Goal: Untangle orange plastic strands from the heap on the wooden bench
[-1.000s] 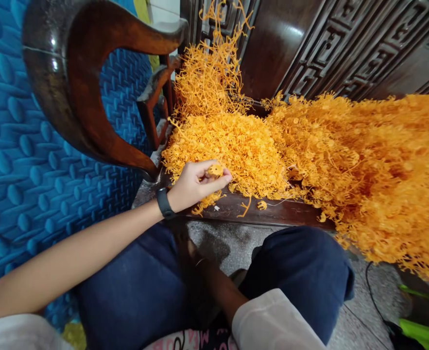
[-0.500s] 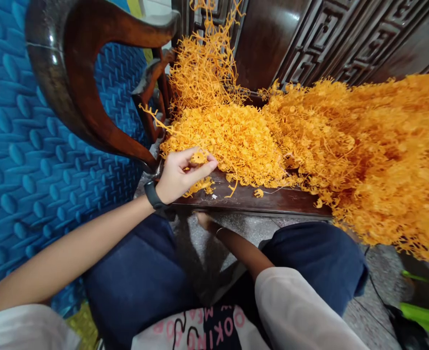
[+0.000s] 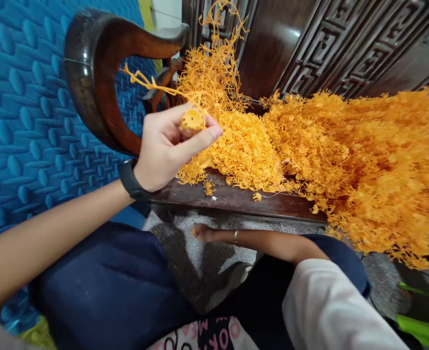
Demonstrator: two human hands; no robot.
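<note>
My left hand point(image 3: 170, 146), a dark band on its wrist, is closed in a pinch round an orange plastic piece point(image 3: 193, 119). That piece has a round head with small dark holes, and a thin branching orange stem point(image 3: 152, 85) extends to the left by the hand. Behind the hand a heap of small orange plastic pieces point(image 3: 247, 150) lies on the dark wooden bench point(image 3: 236, 200). Below the bench's front edge, my right hand point(image 3: 203, 232) is curled closed over the floor. A speck of orange shows at its fingers, too small to name.
Thin orange stems point(image 3: 214, 73) pile up at the back left of the bench. A larger orange mass point(image 3: 374, 170) spreads over the right side. A curved wooden armrest point(image 3: 86, 73) stands at left, beside a blue textured surface point(image 3: 13, 121). Bright green straps point(image 3: 421, 330) lie lower right.
My left hand has risen from the heap's front edge, nearer to me, with the orange piece in it. My right hand has lowered slightly, its forearm now lying more sideways.
</note>
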